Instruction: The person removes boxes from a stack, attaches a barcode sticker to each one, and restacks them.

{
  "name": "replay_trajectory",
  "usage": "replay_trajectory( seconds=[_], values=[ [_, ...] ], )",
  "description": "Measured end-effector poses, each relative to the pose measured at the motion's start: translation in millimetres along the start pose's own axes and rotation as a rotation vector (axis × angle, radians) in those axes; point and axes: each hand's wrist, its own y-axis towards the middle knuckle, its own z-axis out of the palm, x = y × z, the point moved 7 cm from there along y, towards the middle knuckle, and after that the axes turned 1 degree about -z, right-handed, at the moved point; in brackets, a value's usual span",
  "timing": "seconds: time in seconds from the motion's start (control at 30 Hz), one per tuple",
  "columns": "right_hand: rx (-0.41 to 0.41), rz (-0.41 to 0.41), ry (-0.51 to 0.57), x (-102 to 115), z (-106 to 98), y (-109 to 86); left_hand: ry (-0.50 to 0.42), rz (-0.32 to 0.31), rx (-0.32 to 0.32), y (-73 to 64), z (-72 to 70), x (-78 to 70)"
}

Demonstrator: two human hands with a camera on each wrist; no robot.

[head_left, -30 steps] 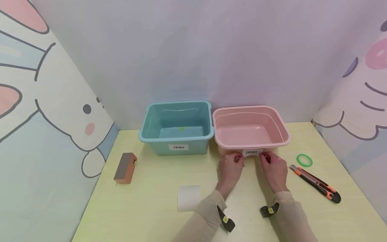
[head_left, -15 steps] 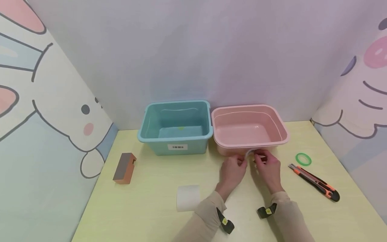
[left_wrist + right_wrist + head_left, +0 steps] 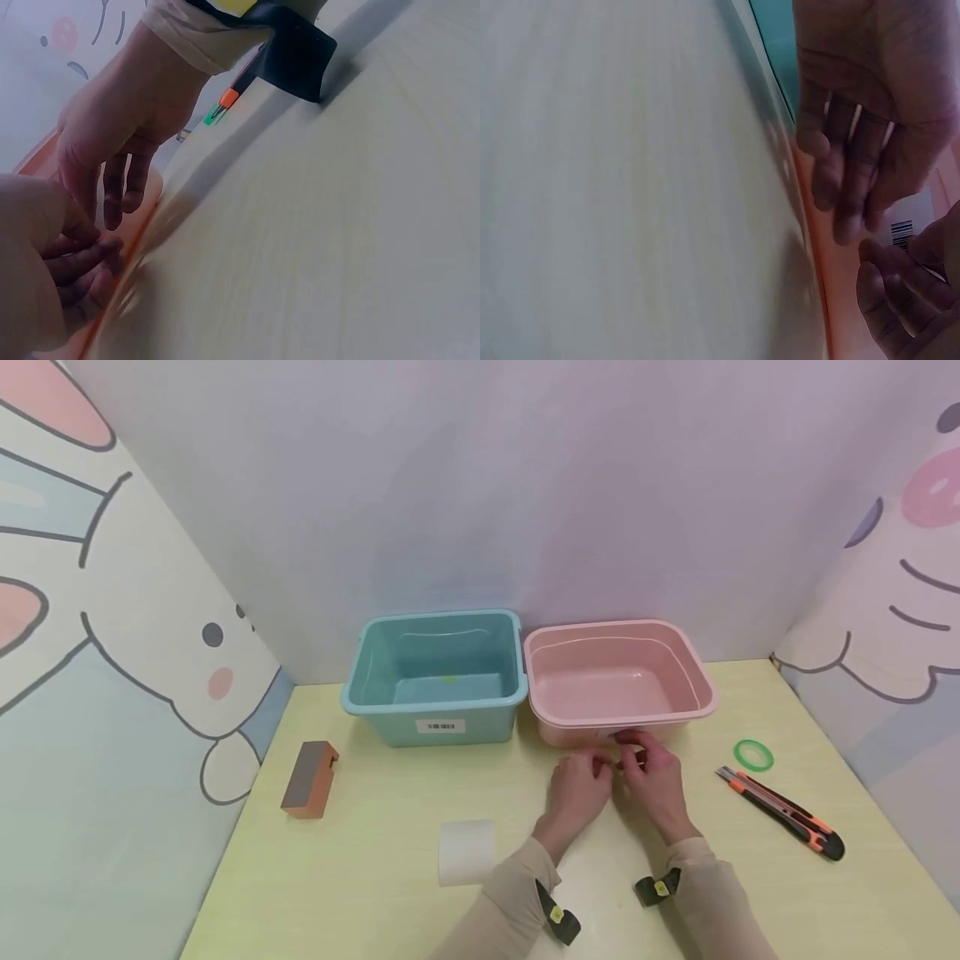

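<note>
In the head view a pink basin (image 3: 558,735) stands at the back right. Both hands meet low at its front wall. My right hand (image 3: 656,787) pinches a white barcode label (image 3: 904,225), seen best in the right wrist view, where the label stands against the basin's front. My left hand (image 3: 577,793) is just left of it, fingers bent and tips close to the label's other end; whether they grip it is hidden. In the left wrist view the left hand (image 3: 37,262) and right hand (image 3: 124,127) nearly touch, and the label is out of sight.
A teal basin (image 3: 438,703) with a stuck-on barcode label (image 3: 440,726) adjoins the pink one. On the table lie a brown-grey block (image 3: 310,779), white paper (image 3: 467,852), a green tape ring (image 3: 753,756) and an orange-black utility knife (image 3: 783,814).
My right hand has moved left toward the left hand, and the label, flat between the hands a second ago, has bent and is now mostly hidden by fingers. The left hand shifted slightly.
</note>
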Motion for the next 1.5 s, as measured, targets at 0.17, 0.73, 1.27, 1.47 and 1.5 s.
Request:
replay_trajectory(
  seconds=[0.17,0.73,1.27,1.47,1.5],
  values=[
    [0.006,0.005,-0.031,-2.4,-4.6,0.2,-0.074,0.113,0.007,5.5,0.1,-13.8],
    [0.04,0.184,-0.088,-15.3,-22.6,7.8,-0.086,0.051,-0.105,4.5,-14.3,-10.1],
    [0.133,0.165,-0.054,-19.7,-19.4,1.0,0.028,0.071,0.045,-14.7,-33.0,2.6],
    [0.015,0.225,-0.124,-27.5,-51.8,-1.8,-0.042,0.197,-0.073,-44.6,-138.8,13.4],
    [-0.024,0.232,-0.12,-27.3,-59.5,-0.6,-0.046,0.252,-0.134,-48.4,-162.3,14.8]
  ],
)
